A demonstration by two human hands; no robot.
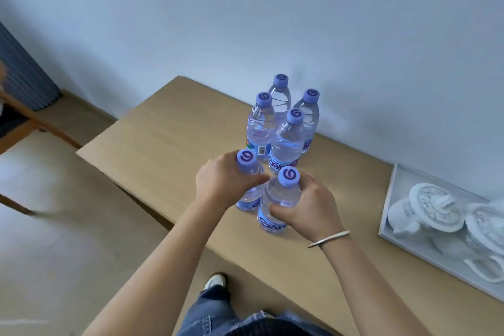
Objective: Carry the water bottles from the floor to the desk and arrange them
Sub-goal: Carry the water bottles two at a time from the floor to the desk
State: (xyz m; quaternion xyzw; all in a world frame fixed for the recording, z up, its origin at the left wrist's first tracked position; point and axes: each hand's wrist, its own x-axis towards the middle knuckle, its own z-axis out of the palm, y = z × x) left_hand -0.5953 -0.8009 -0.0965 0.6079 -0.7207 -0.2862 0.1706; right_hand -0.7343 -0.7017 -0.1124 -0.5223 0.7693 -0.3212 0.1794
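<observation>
Several clear water bottles with purple caps stand upright in a cluster (285, 128) on the wooden desk (163, 139), close to the wall. In front of them my left hand (221, 185) grips one bottle (249, 172) below its cap. My right hand (311, 207) grips a second bottle (278, 199) around its upper body. Both held bottles are upright, side by side, with their bases at or just above the desk top; I cannot tell whether they touch it.
A white tray (392, 194) holding white lidded cups lies on the desk at the right. A wooden chair (32, 123) stands on the floor at the left. My shoe (215, 281) and jeans show below the desk's front edge.
</observation>
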